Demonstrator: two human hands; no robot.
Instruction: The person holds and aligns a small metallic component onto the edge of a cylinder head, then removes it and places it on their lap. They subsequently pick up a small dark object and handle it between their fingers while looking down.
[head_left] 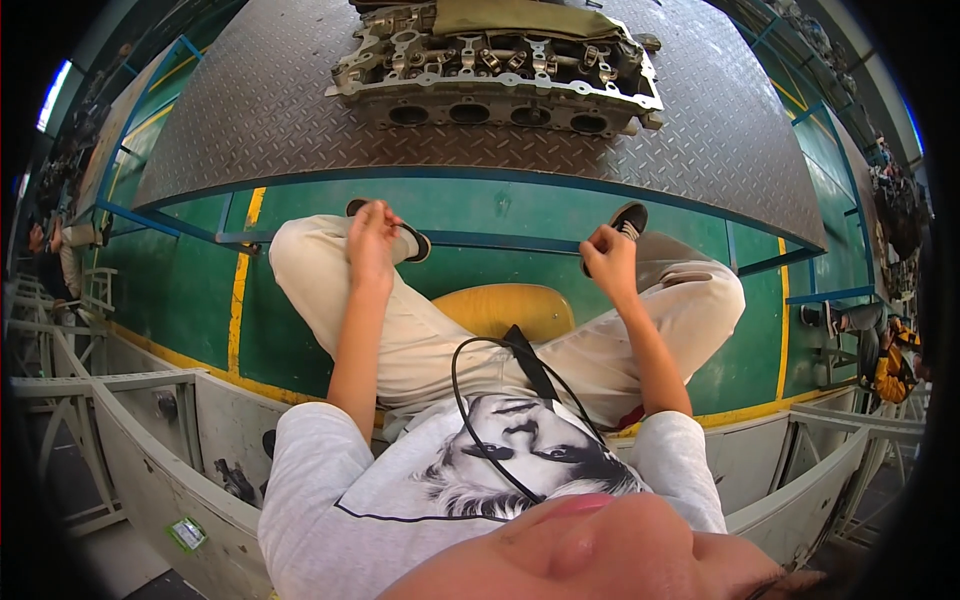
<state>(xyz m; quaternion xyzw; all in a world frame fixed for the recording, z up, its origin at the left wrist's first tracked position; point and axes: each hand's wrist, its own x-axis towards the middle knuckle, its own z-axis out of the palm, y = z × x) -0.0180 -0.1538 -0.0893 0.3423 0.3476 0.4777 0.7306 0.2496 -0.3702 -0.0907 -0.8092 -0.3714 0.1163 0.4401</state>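
My left hand (373, 243) is raised over my left knee, its fingers curled together; whatever is in them, if anything, is too small to make out. My right hand (610, 258) is over my right leg with bent, closed fingers, their inner side hidden. Ahead of both hands, apart from them, a metal engine cylinder head (497, 95) lies on a diamond-plate bench (240, 100), with an olive cloth (520, 18) on top. A black cable loop (455, 385) hangs over my shirt.
I sit on a yellow seat (470, 305). A blue frame bar (480, 240) crosses under the bench. Grey metal frames (150, 440) flank me. Other people (55, 250) sit far left and far right (885, 370), beside further benches with dark parts (890, 210).
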